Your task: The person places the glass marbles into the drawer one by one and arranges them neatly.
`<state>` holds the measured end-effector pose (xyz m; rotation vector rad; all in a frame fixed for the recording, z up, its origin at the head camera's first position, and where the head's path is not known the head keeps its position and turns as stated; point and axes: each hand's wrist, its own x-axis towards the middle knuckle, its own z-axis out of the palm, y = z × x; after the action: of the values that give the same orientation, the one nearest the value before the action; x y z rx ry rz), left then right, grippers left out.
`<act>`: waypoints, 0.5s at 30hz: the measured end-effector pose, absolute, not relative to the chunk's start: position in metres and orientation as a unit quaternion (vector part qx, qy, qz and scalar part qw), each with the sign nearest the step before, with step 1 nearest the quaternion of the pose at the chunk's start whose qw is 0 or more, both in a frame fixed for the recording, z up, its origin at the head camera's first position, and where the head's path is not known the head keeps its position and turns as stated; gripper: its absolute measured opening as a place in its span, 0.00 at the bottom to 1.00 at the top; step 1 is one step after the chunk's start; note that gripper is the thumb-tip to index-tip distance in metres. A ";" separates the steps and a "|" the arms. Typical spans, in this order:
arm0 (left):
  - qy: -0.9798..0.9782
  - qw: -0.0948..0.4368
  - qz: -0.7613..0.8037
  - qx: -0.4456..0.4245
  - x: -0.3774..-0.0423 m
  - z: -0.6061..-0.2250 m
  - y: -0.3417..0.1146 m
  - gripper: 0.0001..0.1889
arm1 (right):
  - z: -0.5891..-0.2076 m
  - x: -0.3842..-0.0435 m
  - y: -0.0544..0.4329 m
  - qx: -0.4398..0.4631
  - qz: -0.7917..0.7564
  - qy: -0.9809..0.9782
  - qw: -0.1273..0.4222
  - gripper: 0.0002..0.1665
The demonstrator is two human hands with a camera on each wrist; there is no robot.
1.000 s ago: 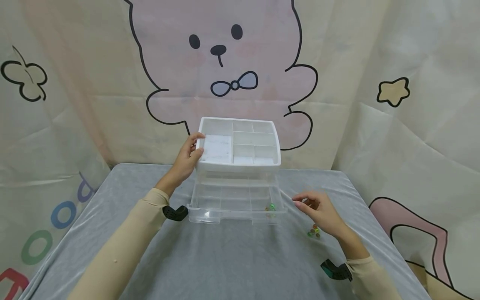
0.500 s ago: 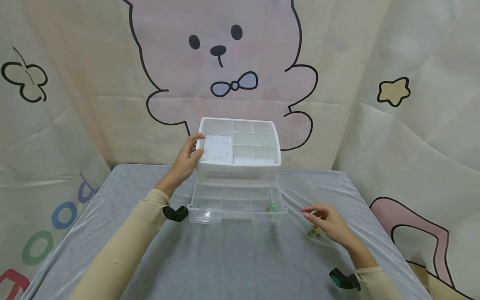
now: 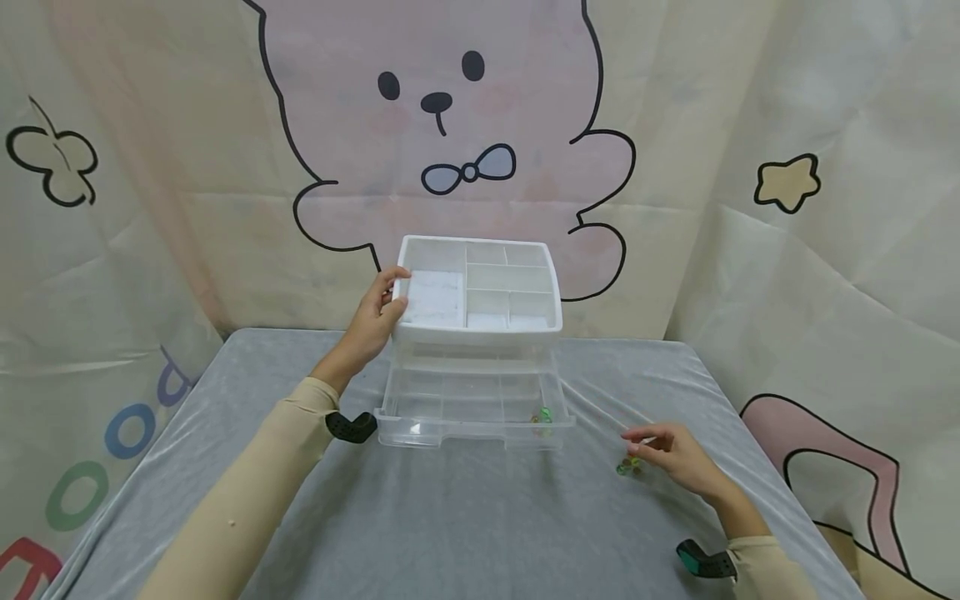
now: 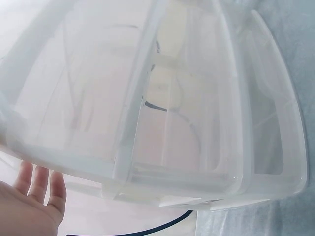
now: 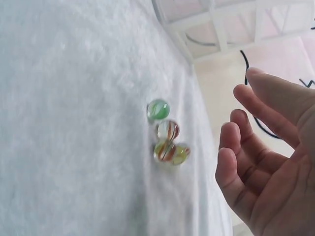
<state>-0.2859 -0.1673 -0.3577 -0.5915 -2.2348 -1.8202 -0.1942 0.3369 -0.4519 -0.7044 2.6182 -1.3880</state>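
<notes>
Tablecloth (image 3: pixel 457 521) with four marbles (image 5: pixel 168 131) — right fingers (image 5: pixel 229 172) apart, left fingers (image 3: pixel 393 309) clamped on one box (image 3: pixel 480 331)

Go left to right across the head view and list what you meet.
Cloverlike print on the curtain, left hand, white divided tray, loose marbles on the cloth, right hand, yellow star print.

Head and right wrist views share marbles (image 5: pixel 168 131)
</notes>
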 end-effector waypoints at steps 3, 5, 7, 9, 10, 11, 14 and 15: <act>-0.755 0.099 -0.617 -0.201 -0.286 -0.358 -0.167 0.21 | -0.457 -0.197 0.343 -0.235 -0.456 0.857 0.055 0.17; -0.755 0.098 -0.616 -0.201 -0.285 -0.358 -0.167 0.21 | -0.460 -0.199 0.347 -0.239 -0.456 0.855 0.058 0.16; -0.756 0.098 -0.615 -0.202 -0.285 -0.358 -0.167 0.21 | -0.462 -0.200 0.349 -0.242 -0.457 0.854 0.064 0.16; -0.756 0.098 -0.614 -0.203 -0.284 -0.358 -0.167 0.21 | -0.464 -0.202 0.351 -0.245 -0.456 0.853 0.067 0.15; -0.757 0.098 -0.614 -0.202 -0.284 -0.358 -0.167 0.21 | -0.465 -0.203 0.352 -0.247 -0.454 0.854 0.067 0.15; -0.758 0.099 -0.613 -0.201 -0.284 -0.358 -0.167 0.22 | -0.467 -0.205 0.353 -0.249 -0.451 0.855 0.066 0.14; -0.760 0.097 -0.612 -0.197 -0.284 -0.357 -0.167 0.22 | -0.474 -0.209 0.356 -0.254 -0.437 0.860 0.064 0.13; -0.760 0.097 -0.611 -0.197 -0.284 -0.357 -0.167 0.22 | -0.476 -0.211 0.357 -0.254 -0.432 0.863 0.063 0.13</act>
<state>-0.2842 -0.1670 -0.3574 -0.5832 -2.2520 -1.8112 -0.2107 0.3568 -0.4762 -0.7682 2.6078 -1.3037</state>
